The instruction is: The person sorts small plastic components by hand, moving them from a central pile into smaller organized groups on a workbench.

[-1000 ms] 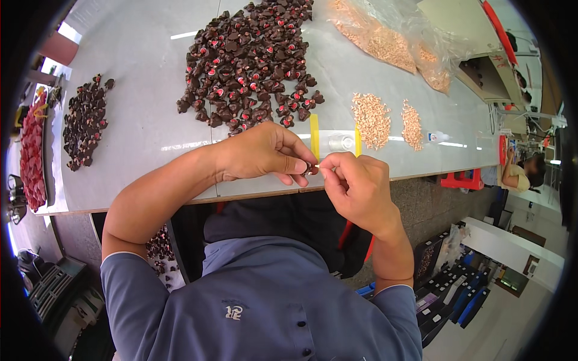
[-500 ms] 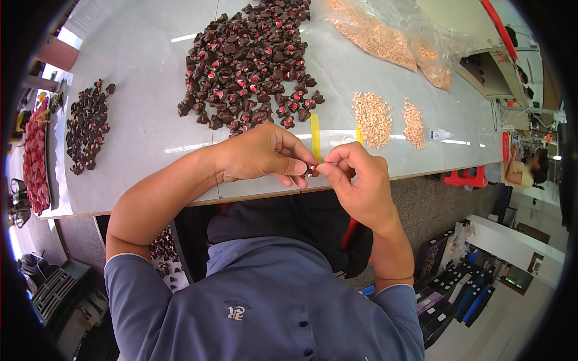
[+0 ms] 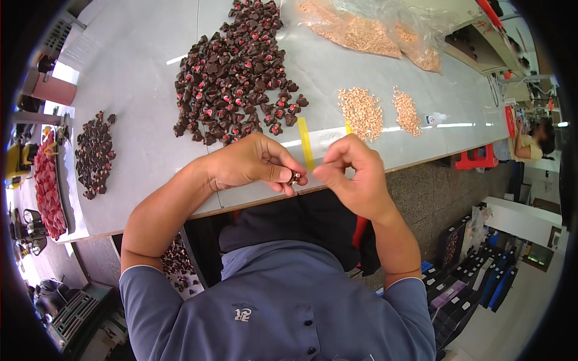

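Note:
Near the table's front edge, my left hand (image 3: 250, 163) pinches a small dark brown figure-like piece (image 3: 294, 178) with pale spots between thumb and fingers. My right hand (image 3: 356, 180) is a little to the right of it, apart from the piece, thumb and forefinger pressed together. Whatever those fingertips hold, if anything, is too small to make out. Beyond my left hand spreads a large pile of similar dark brown pieces (image 3: 232, 84), many showing a red patch. Two heaps of small tan bits, a larger heap (image 3: 360, 114) and a smaller heap (image 3: 407, 112), lie beyond my right hand.
Clear plastic bags of tan bits (image 3: 367, 35) lie at the back right. Yellow tape (image 3: 305, 142) marks the grey table (image 3: 141, 120). A small bottle (image 3: 436, 118) is on the right. At far left are another dark pile (image 3: 95, 156) and red pieces (image 3: 48, 186). Another person (image 3: 531, 143) sits far right.
My right fingertips have come away from the dark piece, opening a gap between the hands. My left hand still grips the piece. The whole view has shifted and turned slightly.

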Available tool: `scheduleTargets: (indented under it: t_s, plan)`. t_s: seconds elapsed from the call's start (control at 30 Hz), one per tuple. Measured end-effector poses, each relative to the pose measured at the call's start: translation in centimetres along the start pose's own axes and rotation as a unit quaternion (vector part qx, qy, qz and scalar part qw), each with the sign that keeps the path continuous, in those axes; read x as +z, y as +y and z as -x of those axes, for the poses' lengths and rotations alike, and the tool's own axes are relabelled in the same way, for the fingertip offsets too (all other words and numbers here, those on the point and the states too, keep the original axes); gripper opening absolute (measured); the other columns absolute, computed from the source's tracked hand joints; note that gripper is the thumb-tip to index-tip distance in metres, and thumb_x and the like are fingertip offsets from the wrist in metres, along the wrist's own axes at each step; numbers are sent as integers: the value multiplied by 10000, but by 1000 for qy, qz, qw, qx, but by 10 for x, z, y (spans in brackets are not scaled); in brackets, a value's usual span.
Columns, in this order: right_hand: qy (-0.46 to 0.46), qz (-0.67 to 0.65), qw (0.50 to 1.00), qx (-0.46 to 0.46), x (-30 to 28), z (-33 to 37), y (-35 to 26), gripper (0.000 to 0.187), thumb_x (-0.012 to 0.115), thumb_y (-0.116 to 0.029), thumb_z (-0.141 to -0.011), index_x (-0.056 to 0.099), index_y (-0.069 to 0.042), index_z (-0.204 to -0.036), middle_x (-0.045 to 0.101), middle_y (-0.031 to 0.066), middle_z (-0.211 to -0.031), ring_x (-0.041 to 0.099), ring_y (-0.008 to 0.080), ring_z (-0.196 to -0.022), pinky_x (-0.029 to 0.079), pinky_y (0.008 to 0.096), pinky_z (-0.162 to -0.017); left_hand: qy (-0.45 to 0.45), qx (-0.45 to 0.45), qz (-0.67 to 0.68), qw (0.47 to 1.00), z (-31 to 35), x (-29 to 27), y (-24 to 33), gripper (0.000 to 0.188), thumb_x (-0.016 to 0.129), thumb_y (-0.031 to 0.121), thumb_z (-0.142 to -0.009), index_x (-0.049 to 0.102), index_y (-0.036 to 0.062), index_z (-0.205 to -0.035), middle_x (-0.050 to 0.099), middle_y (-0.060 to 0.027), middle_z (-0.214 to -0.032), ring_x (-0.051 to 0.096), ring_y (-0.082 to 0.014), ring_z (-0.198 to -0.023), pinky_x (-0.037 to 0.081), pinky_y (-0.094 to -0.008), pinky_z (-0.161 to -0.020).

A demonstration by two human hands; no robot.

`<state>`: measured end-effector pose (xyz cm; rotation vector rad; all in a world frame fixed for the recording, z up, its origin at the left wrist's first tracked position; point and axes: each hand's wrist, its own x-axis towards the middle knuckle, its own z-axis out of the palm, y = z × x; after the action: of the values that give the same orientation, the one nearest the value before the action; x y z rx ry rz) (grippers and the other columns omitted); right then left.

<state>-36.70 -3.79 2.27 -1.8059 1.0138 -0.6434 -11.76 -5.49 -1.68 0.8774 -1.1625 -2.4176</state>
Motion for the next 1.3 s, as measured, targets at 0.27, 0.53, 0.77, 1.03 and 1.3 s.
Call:
scheduleTargets:
  t_s: [0.27, 0.53, 0.77, 1.03, 1.3]
  plan:
    - [424, -118, 897, -39, -27, 24, 64, 127, 603, -110, -1011, 520, -50, -937, 511, -30, -670, 447, 31, -555, 342, 212, -496, 3, 15, 38, 999, 1, 2, 6, 232, 734, 108, -927, 719, -18, -1121, 730, -197, -1137, 739, -180, -853, 544, -233, -661]
    - [468, -16, 882, -55, -9, 21, 101, 123, 658, -100, -981, 557, -42, -942, 540, -41, -796, 450, 24, -682, 367, 196, -609, -13, 98, 61, 993, 22, -5, 16, 257, 719, 100, -936, 684, -5, -1168, 705, -173, -1208, 732, -183, -904, 544, -232, -684]
    - [473, 20, 877, -76, -16, 35, 124, 115, 638, -105, -996, 561, -25, -969, 554, -17, -845, 471, 51, -743, 396, 220, -662, 357, 245, -160, 887, 71, -34, 31, 302, 687, 137, -957, 637, 22, -1232, 716, -109, -1140, 698, -171, -921, 528, -280, -728]
    - [446, 32, 892, -60, -12, 28, 120, 118, 640, -115, -995, 567, -29, -961, 545, -24, -842, 468, 55, -739, 380, 218, -649, 720, 70, -612, 320, 172, -126, -9, 445, 743, 175, -834, 629, 96, -1257, 739, -24, -1055, 581, -276, -1129, 430, -450, -925]
    - [432, 25, 900, -56, -11, 26, 117, 127, 647, -116, -995, 568, -21, -966, 543, -23, -832, 470, 53, -735, 392, 214, -655, 680, 100, -638, 349, 162, -107, -9, 400, 744, 164, -847, 626, 63, -1216, 707, -103, -1071, 604, -300, -1075, 458, -442, -904]
